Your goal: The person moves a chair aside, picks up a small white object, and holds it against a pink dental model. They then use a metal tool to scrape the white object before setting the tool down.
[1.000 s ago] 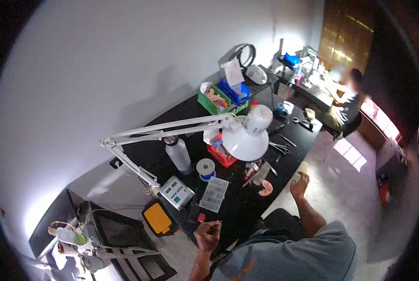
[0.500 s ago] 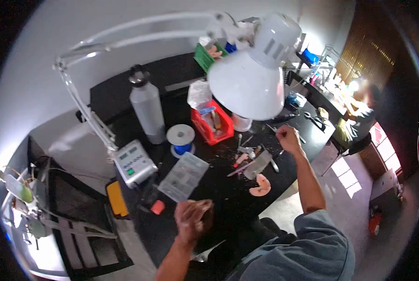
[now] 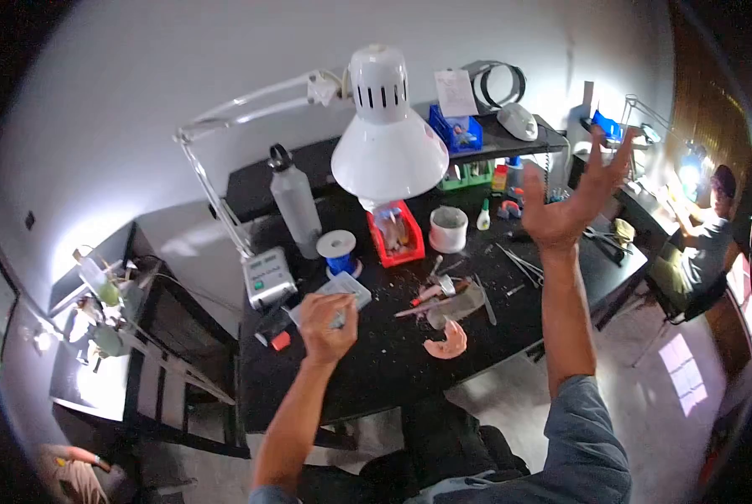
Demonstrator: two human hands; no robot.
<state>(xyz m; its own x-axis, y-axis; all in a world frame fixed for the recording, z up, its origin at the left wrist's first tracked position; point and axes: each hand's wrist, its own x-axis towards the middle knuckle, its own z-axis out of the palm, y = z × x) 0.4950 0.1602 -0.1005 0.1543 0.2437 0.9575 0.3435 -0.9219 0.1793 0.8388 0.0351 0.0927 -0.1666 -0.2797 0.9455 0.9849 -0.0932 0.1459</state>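
Note:
My left hand (image 3: 329, 328) is curled closed over the near side of a clear compartment box (image 3: 353, 287). A small greyish bit shows between its fingers, too small to name. Raised above the right side of the bench is my right hand (image 3: 573, 206), fingers spread, holding nothing. A pink horseshoe-shaped piece, like a dental arch (image 3: 451, 343), lies near the bench's front edge. Behind it is a cluster of small tools with a flat spatula-like blade (image 3: 464, 304). Thin metal tools (image 3: 523, 265) lie below my right hand.
A white lamp (image 3: 390, 160) hangs over the black bench (image 3: 376, 370). Around it stand a grey bottle (image 3: 294, 210), a wire spool (image 3: 337, 245), a red bin (image 3: 413, 244), a white pot (image 3: 449, 235) and a control box (image 3: 268, 281). A co-worker (image 3: 702, 244) sits at the far right.
My right hand has risen from the tools on the bench and opened. My left hand has moved forward, up to the compartment box. The camera view has shifted, showing more of the back shelf.

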